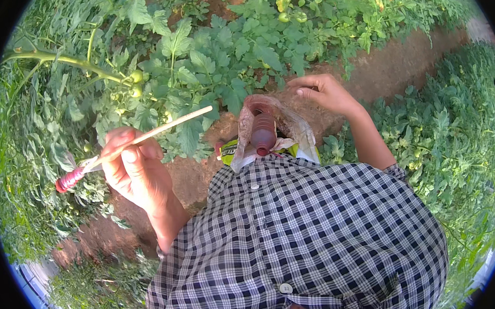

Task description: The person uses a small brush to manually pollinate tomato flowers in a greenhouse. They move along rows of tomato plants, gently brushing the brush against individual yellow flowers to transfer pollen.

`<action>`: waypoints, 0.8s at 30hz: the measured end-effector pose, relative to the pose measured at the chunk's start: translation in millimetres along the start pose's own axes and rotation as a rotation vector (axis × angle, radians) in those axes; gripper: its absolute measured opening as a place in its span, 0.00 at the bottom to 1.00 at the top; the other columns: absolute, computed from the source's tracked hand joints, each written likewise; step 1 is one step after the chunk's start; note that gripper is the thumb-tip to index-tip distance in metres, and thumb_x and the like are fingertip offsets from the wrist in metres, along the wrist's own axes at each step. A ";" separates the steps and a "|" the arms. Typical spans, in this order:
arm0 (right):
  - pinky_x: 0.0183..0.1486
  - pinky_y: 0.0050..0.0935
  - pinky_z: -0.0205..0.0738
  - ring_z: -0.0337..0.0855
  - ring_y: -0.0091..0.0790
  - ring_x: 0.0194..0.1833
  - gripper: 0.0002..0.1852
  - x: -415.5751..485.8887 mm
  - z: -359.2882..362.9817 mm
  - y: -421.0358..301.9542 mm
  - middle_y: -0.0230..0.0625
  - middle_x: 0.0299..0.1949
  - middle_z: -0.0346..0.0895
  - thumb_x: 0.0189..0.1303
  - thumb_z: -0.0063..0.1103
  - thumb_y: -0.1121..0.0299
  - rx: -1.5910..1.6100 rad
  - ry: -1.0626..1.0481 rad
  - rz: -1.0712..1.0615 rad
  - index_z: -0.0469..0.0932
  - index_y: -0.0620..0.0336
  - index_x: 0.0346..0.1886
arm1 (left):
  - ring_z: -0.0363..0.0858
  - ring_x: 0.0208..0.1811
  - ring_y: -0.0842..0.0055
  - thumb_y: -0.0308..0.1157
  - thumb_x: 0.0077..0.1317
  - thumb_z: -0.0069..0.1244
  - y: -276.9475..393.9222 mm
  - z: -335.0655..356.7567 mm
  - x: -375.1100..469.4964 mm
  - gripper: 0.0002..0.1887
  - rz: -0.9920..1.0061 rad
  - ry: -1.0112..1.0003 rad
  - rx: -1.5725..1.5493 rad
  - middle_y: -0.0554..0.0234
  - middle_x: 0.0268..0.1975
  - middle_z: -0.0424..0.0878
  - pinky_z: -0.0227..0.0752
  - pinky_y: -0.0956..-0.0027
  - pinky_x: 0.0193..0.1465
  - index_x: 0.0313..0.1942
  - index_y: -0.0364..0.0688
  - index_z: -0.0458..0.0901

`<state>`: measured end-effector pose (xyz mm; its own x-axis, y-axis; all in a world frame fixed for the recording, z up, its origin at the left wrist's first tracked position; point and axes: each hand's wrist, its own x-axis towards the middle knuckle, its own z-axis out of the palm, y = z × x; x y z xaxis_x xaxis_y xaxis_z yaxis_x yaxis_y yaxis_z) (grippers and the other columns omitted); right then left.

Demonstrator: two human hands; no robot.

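Observation:
My left hand (pixel 138 168) pinches a slim wooden stick (pixel 172 124) between thumb and fingers. The stick slants up to the right over the tomato leaves. At its lower left end is a tip wrapped in red-stained material (pixel 69 180), with a pale strip beside it. My right hand (pixel 318 91) is out to the right above bare soil, its fingers loosely bent and no object visible in it. Between the hands, at my waist, a plastic bottle (pixel 264 132) with dark red contents lies in an open stained plastic bag (pixel 299 125). Bright yellow-green printed material (pixel 229 151) shows below the bag.
Leafy tomato plants (pixel 223 53) fill the far side. A thick stem (pixel 68 59) with green tomatoes (pixel 137 76) reaches in from the left. A soil path (pixel 396 64) crosses diagonally, with more plants (pixel 453 140) at right. My checked shirt (pixel 304 228) covers the lower middle.

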<state>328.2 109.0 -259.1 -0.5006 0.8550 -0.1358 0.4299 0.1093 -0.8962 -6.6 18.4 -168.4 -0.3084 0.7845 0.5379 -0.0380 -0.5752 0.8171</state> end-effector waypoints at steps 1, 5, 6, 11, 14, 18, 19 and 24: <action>0.44 0.25 0.74 0.80 0.22 0.40 0.13 -2.5 1.7 14.9 0.34 0.38 0.83 0.63 0.58 0.68 0.006 0.099 0.029 0.80 0.65 0.48 | 0.68 0.24 0.83 0.34 0.66 0.53 3.9 6.2 2.6 0.12 -0.017 0.020 -0.004 0.60 0.36 0.72 0.64 0.80 0.22 0.44 0.35 0.77; 0.43 0.25 0.73 0.79 0.22 0.38 0.12 -2.6 13.3 19.1 0.33 0.37 0.83 0.63 0.56 0.70 0.176 0.191 0.120 0.80 0.65 0.46 | 0.71 0.24 0.82 0.33 0.65 0.54 22.4 9.7 8.8 0.12 0.044 -0.041 0.014 0.59 0.35 0.73 0.65 0.81 0.23 0.43 0.35 0.77; 0.42 0.25 0.73 0.78 0.22 0.37 0.11 -3.2 19.8 12.5 0.32 0.36 0.82 0.63 0.56 0.70 0.169 0.145 0.143 0.80 0.65 0.46 | 0.72 0.24 0.82 0.32 0.64 0.54 26.8 7.2 8.7 0.11 0.038 -0.093 0.029 0.58 0.35 0.73 0.66 0.80 0.25 0.42 0.34 0.78; 0.43 0.28 0.75 0.81 0.26 0.37 0.12 -9.2 44.9 -12.3 0.40 0.35 0.82 0.60 0.56 0.68 0.183 -0.082 0.094 0.80 0.63 0.44 | 0.75 0.31 0.76 0.29 0.59 0.58 36.4 14.7 1.1 0.09 -0.024 -0.158 0.187 0.57 0.34 0.78 0.70 0.75 0.33 0.38 0.35 0.82; 0.44 0.30 0.76 0.84 0.33 0.37 0.12 -10.8 49.3 -19.7 0.40 0.35 0.83 0.60 0.55 0.68 0.106 -0.193 0.006 0.81 0.61 0.44 | 0.77 0.33 0.73 0.30 0.57 0.59 43.9 30.9 3.5 0.09 -0.038 -0.226 0.292 0.57 0.33 0.79 0.70 0.71 0.36 0.36 0.36 0.83; 0.45 0.32 0.75 0.84 0.38 0.40 0.11 -12.7 51.6 -41.3 0.41 0.37 0.83 0.61 0.56 0.67 0.109 -0.269 -0.002 0.81 0.61 0.42 | 0.78 0.31 0.77 0.24 0.55 0.60 56.1 43.1 9.9 0.09 -0.006 -0.391 0.346 0.58 0.34 0.79 0.72 0.77 0.33 0.39 0.36 0.84; 0.45 0.33 0.75 0.84 0.38 0.40 0.11 -14.2 52.2 -48.3 0.41 0.38 0.83 0.60 0.56 0.67 0.115 -0.274 0.019 0.81 0.61 0.42 | 0.79 0.32 0.77 0.24 0.55 0.60 59.5 43.5 9.4 0.10 -0.008 -0.416 0.369 0.58 0.35 0.79 0.73 0.76 0.33 0.39 0.37 0.84; 0.38 0.26 0.75 0.82 0.24 0.32 0.09 -19.7 60.2 -75.4 0.34 0.29 0.83 0.63 0.55 0.69 0.278 -0.272 0.105 0.81 0.64 0.41 | 0.81 0.33 0.76 0.23 0.54 0.60 68.1 30.9 7.4 0.13 -0.023 -0.494 0.372 0.59 0.36 0.80 0.75 0.74 0.34 0.42 0.39 0.85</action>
<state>260.3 53.3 -214.3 -0.6617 0.6845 -0.3059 0.2885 -0.1441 -0.9466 17.8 -7.9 -102.4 0.1680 0.8617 0.4787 0.3218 -0.5070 0.7996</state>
